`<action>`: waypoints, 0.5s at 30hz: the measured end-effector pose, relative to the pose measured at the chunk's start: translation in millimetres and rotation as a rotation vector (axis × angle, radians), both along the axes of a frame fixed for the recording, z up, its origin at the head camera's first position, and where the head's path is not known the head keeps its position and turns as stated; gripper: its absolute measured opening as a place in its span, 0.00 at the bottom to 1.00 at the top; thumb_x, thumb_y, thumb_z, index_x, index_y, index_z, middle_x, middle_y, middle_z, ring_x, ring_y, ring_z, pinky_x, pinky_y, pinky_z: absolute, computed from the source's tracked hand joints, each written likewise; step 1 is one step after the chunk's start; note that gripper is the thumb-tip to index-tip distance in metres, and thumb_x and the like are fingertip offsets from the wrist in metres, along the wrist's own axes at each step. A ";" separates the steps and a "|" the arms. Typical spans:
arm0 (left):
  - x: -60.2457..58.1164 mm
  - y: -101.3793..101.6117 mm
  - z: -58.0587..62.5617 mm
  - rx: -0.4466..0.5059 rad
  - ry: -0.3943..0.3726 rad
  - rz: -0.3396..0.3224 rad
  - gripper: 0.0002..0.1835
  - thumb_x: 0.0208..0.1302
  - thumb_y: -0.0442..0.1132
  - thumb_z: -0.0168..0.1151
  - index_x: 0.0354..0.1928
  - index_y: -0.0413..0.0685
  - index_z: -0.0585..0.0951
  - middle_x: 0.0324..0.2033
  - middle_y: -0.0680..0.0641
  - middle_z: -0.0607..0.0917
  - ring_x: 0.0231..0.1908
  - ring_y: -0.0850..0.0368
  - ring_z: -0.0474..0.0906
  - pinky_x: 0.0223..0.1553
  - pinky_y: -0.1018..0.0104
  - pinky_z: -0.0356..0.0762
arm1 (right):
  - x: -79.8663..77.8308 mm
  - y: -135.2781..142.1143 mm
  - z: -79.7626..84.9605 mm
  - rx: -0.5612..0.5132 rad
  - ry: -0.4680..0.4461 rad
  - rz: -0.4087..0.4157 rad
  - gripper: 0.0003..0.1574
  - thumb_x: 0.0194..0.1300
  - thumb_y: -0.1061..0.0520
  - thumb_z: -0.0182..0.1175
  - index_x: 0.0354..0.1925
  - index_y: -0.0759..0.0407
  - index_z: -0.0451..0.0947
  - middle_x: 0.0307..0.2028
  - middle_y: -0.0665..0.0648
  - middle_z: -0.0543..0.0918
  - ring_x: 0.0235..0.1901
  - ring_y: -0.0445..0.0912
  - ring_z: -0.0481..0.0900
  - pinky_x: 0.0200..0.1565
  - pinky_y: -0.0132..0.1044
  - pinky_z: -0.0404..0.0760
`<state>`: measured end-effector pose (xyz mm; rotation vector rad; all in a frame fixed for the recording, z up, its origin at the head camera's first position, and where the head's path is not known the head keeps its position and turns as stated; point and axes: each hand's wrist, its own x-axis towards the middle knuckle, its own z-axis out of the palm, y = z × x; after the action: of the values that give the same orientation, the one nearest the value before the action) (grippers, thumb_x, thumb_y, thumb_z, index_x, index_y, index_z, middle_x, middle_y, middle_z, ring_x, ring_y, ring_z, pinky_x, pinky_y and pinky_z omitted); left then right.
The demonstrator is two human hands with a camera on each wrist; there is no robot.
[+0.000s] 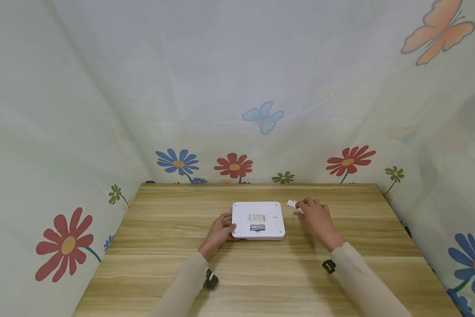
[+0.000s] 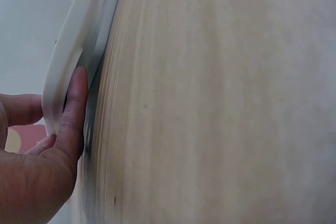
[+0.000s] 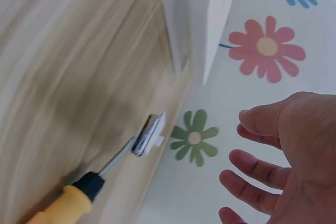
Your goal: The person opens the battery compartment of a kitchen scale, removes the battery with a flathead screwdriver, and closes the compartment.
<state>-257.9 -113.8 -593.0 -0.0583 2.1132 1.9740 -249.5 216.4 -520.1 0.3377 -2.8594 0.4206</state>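
Observation:
A flat white device (image 1: 241, 211) lies with a label and an uncovered battery compartment (image 1: 257, 227) facing up; something like batteries shows inside. My left hand (image 1: 218, 233) grips its left edge, thumb on top and fingers underneath; in the left wrist view a finger (image 2: 73, 108) reaches under the rim. My right hand (image 1: 315, 218) hovers right of the device, fingers loosely bent, with nothing held in the right wrist view. Near its fingertips lie a small white piece (image 1: 291, 203) and a dark battery-like piece (image 3: 144, 136). A screwdriver (image 3: 71, 203) with a yellow handle points toward them.
The wooden table (image 1: 182, 273) ends at a back edge against a pale curtain (image 1: 205, 88) printed with flowers and butterflies. More curtain hangs along both sides. Dark bands with small modules (image 1: 329, 266) sit at both wrists, by the beige sleeves.

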 end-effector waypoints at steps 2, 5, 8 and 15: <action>-0.3 -0.6 -0.4 -0.001 0.004 -0.004 0.28 0.76 0.29 0.52 0.75 0.37 0.61 0.51 0.29 0.81 0.33 0.55 0.86 0.38 0.56 0.91 | 2.4 -3.3 3.5 -0.002 0.009 0.007 0.12 0.70 0.55 0.65 0.50 0.55 0.83 0.49 0.61 0.83 0.52 0.61 0.79 0.51 0.65 0.76; -0.3 -1.2 0.3 0.000 -0.007 -0.003 0.28 0.76 0.29 0.52 0.75 0.38 0.62 0.51 0.30 0.81 0.32 0.55 0.86 0.38 0.56 0.92 | 5.3 -7.4 7.2 -0.006 0.016 0.015 0.12 0.70 0.56 0.65 0.51 0.56 0.83 0.49 0.60 0.83 0.53 0.61 0.79 0.52 0.65 0.76; 0.2 -1.1 0.5 -0.004 -0.009 -0.004 0.28 0.76 0.29 0.52 0.75 0.38 0.62 0.50 0.31 0.81 0.32 0.55 0.86 0.38 0.55 0.92 | 7.9 -10.9 9.6 -0.013 0.023 0.028 0.12 0.70 0.56 0.65 0.51 0.56 0.83 0.49 0.60 0.83 0.53 0.62 0.78 0.53 0.64 0.75; 0.3 -0.5 0.1 -0.003 -0.003 -0.006 0.28 0.76 0.29 0.53 0.75 0.36 0.62 0.50 0.31 0.81 0.32 0.55 0.86 0.38 0.55 0.92 | 13.4 -20.0 13.4 0.010 0.039 0.051 0.13 0.71 0.56 0.65 0.52 0.54 0.83 0.51 0.60 0.83 0.56 0.62 0.78 0.55 0.66 0.76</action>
<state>-257.6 -114.3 -592.9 -0.0551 2.1119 1.9662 -236.0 196.4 -506.7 0.4162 -2.8206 0.4048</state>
